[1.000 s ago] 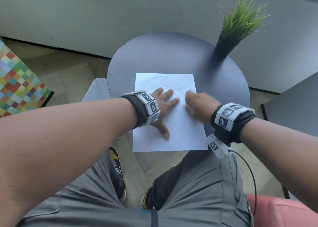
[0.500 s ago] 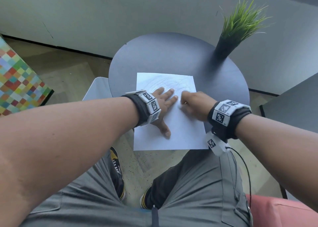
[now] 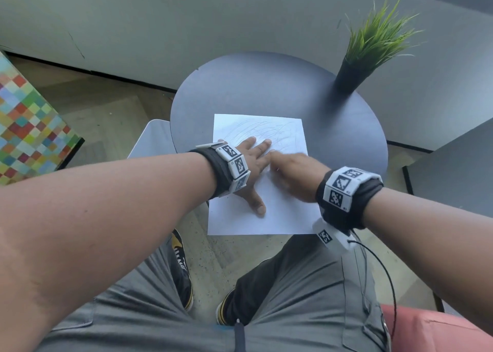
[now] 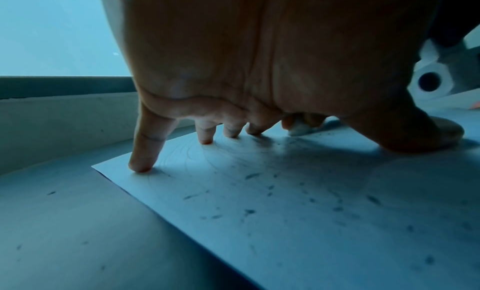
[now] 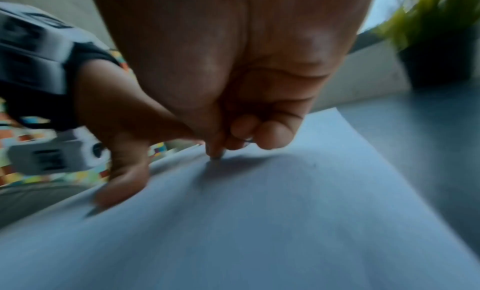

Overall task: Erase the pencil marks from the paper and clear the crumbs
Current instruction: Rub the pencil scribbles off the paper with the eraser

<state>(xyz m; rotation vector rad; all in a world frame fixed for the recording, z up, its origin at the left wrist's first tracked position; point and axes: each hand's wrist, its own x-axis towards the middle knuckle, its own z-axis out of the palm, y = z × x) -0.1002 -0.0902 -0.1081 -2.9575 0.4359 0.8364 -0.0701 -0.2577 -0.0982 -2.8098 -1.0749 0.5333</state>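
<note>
Head view: my left hand (image 3: 250, 165) presses flat, fingers spread, on the paper (image 3: 280, 218) at frame centre, while my right hand (image 3: 293, 175) pinches a small eraser (image 4: 298, 129) against the pencil marks (image 3: 261, 131)

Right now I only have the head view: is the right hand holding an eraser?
Observer: Yes. The left wrist view shows a small white eraser pinched in the right hand, its tip on the paper.
Operator: Any crumbs?
Observer: Many dark crumbs lie on the paper under the left hand, and a few lie on the table beside it.
Operator: Is the left hand flat?
Observer: No, the palm is raised; its spread fingertips press the paper.
</note>
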